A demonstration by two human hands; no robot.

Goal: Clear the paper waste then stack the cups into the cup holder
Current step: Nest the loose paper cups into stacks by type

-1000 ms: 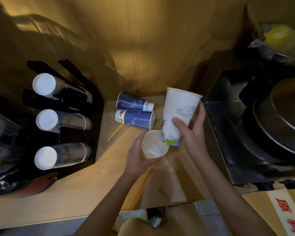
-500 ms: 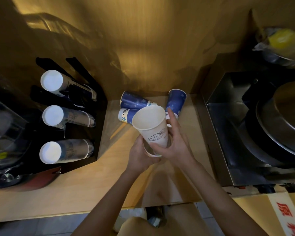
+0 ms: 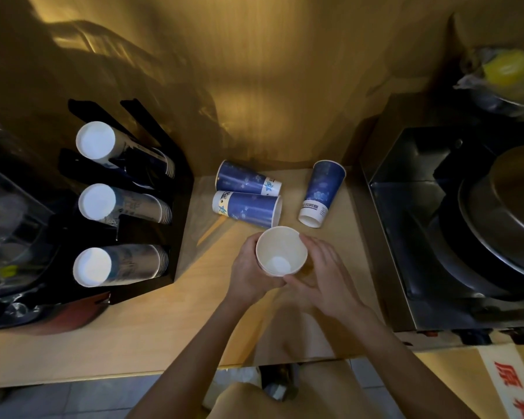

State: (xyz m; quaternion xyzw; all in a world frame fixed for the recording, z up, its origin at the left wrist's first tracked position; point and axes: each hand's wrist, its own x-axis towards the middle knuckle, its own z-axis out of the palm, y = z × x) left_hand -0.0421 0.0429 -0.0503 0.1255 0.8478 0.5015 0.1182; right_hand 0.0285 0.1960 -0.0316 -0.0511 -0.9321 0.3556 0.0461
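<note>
Left hand (image 3: 250, 269) fingers wrap the white cup (image 3: 281, 252) over the desk (image 3: 152, 328), right hand (image 3: 324, 273) open and steadying; squeezing could crush it, an elbow could roll the three blue cups (image 3: 245, 207) away from the cup holder (image 3: 139, 225); print on them probably unreadable.

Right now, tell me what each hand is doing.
Left hand: closed around the white cup, holding it upright.
Right hand: fingers spread, open, resting against the same cup's side, not gripping it.
</note>
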